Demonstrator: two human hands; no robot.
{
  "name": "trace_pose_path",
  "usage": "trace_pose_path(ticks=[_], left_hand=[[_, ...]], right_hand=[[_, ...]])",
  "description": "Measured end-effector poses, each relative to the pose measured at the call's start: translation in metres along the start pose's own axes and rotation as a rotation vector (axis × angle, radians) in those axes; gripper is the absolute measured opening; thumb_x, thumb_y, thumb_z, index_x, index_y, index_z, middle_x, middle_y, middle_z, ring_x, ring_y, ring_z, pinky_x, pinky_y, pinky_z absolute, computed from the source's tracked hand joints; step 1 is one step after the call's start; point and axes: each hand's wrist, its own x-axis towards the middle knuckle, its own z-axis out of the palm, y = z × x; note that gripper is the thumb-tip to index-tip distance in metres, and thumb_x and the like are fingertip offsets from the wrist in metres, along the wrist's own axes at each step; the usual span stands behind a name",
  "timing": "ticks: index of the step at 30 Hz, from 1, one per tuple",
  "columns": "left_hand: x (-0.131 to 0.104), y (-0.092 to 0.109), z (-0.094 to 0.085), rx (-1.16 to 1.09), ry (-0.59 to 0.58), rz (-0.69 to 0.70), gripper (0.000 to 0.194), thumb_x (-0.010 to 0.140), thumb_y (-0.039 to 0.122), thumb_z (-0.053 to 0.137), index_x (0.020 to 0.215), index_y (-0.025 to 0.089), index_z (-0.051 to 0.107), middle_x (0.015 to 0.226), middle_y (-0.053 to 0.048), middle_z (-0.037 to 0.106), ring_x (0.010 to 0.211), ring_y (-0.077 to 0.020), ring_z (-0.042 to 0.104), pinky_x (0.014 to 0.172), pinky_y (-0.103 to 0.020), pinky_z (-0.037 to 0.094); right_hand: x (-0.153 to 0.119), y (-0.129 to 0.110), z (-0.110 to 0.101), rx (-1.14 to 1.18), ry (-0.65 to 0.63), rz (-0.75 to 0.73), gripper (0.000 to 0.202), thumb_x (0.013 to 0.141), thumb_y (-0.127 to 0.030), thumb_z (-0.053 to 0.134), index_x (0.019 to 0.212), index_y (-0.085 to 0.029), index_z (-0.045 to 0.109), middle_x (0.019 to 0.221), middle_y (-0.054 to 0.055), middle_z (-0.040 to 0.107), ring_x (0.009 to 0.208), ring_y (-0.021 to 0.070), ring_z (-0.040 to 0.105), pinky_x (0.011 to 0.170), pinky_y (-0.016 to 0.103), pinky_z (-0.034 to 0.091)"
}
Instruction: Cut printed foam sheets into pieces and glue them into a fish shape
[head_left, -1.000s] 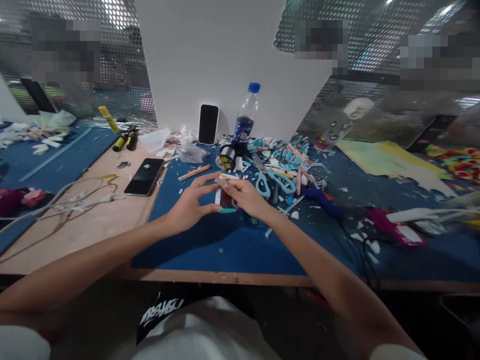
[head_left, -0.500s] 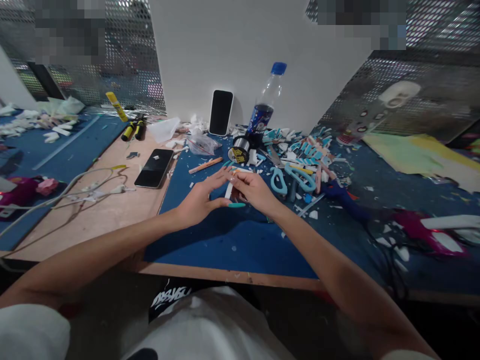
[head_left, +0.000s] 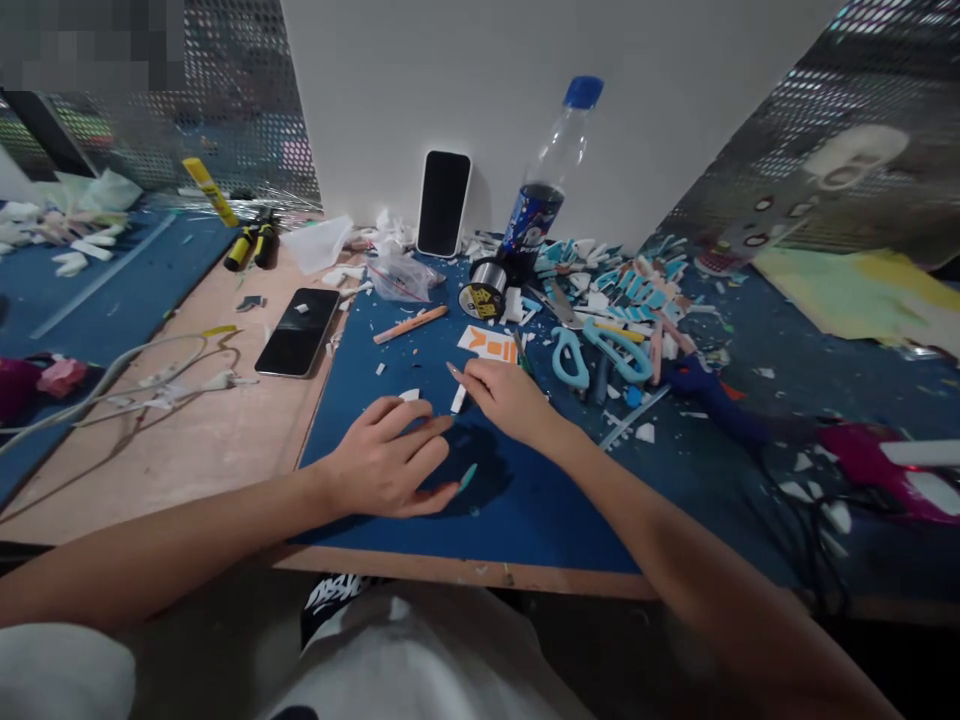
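My left hand (head_left: pixel 397 460) is low over the blue mat (head_left: pixel 450 525), palm down with bent fingers. Its thumb, with a long teal nail, stands apart, and I see nothing in its grasp. Partly behind its fingers is a small white piece (head_left: pixel 409 395). My right hand (head_left: pixel 510 400) is farther forward with its thumb and fingers drawn together; anything between the tips is hidden. Just below those tips is a small white strip (head_left: pixel 458 399), and I cannot tell whether they touch it. Beyond the right hand lies a white card with orange print (head_left: pixel 489 343).
Light blue scissors (head_left: pixel 571 358) lie right of my right hand, amid white and blue scraps. Behind stand a spool (head_left: pixel 484 290), a cola bottle (head_left: pixel 534 215) and an upright phone (head_left: pixel 444 205). Another phone (head_left: pixel 298 332) lies left. A magenta glue gun (head_left: pixel 870 465) sits far right.
My hands have parted from the printed card, which now lies on the mat. My left hand has drawn back toward me and left, while the right stays near the card.
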Motion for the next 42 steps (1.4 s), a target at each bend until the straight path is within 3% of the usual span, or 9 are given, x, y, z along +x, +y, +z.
trace_pose_path(ticks=[12,18,22,25,33,37,39,42], left_hand=[[0.000,-0.003,0.007,0.010,-0.090,-0.064,0.023,0.084,0.037,0.053,0.079,0.015,0.057,0.096,-0.006,0.072,0.088,-0.0251,0.056,0.067,-0.035,0.039],[-0.003,-0.004,0.009,-0.019,-0.127,-0.090,0.022,0.084,0.036,0.053,0.084,0.014,0.057,0.100,-0.007,0.071,0.090,-0.0255,0.054,0.067,-0.035,0.039],[-0.004,-0.005,0.009,-0.049,-0.147,-0.116,0.021,0.083,0.034,0.052,0.085,0.014,0.056,0.099,-0.007,0.070,0.091,-0.0263,0.053,0.067,-0.036,0.039],[-0.004,-0.006,0.008,-0.081,-0.164,-0.138,0.022,0.081,0.034,0.051,0.086,0.014,0.056,0.101,-0.007,0.069,0.092,-0.0276,0.052,0.068,-0.038,0.040],[-0.003,-0.006,0.008,-0.135,-0.148,-0.152,0.018,0.080,0.030,0.049,0.086,0.014,0.054,0.097,-0.009,0.069,0.093,-0.0298,0.053,0.068,-0.040,0.042],[-0.002,-0.019,0.003,-0.192,-0.121,-0.140,0.014,0.082,0.029,0.051,0.086,0.016,0.050,0.097,-0.009,0.068,0.092,-0.0276,0.055,0.071,-0.039,0.044],[-0.002,-0.035,0.001,-0.268,-0.057,-0.117,0.021,0.085,0.034,0.055,0.093,0.017,0.047,0.100,-0.010,0.066,0.090,-0.0242,0.057,0.076,-0.039,0.046],[-0.004,-0.060,0.000,-0.241,0.026,-0.178,0.061,0.074,0.059,0.067,0.108,0.015,0.042,0.107,-0.014,0.060,0.098,-0.0285,0.057,0.083,-0.044,0.046]], right_hand=[[0.003,0.004,0.002,-0.138,-0.093,-0.025,0.031,0.096,-0.031,0.034,0.067,-0.021,0.035,0.067,0.001,0.043,0.064,0.0147,0.041,0.061,0.028,0.027],[-0.006,0.003,-0.026,-0.117,-0.087,0.035,0.024,0.095,-0.038,0.036,0.079,-0.021,0.042,0.066,-0.001,0.041,0.057,0.0138,0.039,0.057,0.029,0.029],[-0.020,0.002,-0.040,-0.064,-0.129,0.013,0.030,0.083,-0.041,0.057,0.102,-0.019,0.046,0.079,0.001,0.045,0.063,0.0139,0.043,0.057,0.027,0.034],[-0.026,0.003,-0.035,-0.019,-0.157,-0.005,0.040,0.075,-0.040,0.065,0.104,-0.019,0.046,0.082,0.001,0.043,0.069,0.0154,0.044,0.059,0.029,0.037],[-0.023,0.007,-0.018,0.008,-0.162,-0.011,0.041,0.076,-0.039,0.064,0.107,-0.018,0.046,0.085,0.002,0.043,0.071,0.0158,0.045,0.059,0.029,0.038],[-0.022,0.009,-0.017,0.012,-0.178,-0.013,0.040,0.077,-0.041,0.062,0.107,-0.019,0.046,0.087,0.003,0.043,0.071,0.0161,0.045,0.059,0.029,0.037],[-0.022,0.010,-0.017,0.014,-0.183,-0.006,0.040,0.078,-0.042,0.061,0.107,-0.019,0.046,0.087,0.004,0.044,0.071,0.0164,0.044,0.058,0.029,0.037],[-0.023,0.010,-0.017,0.019,-0.197,0.006,0.042,0.080,-0.045,0.059,0.110,-0.019,0.045,0.089,0.005,0.044,0.069,0.0163,0.044,0.056,0.029,0.037]])
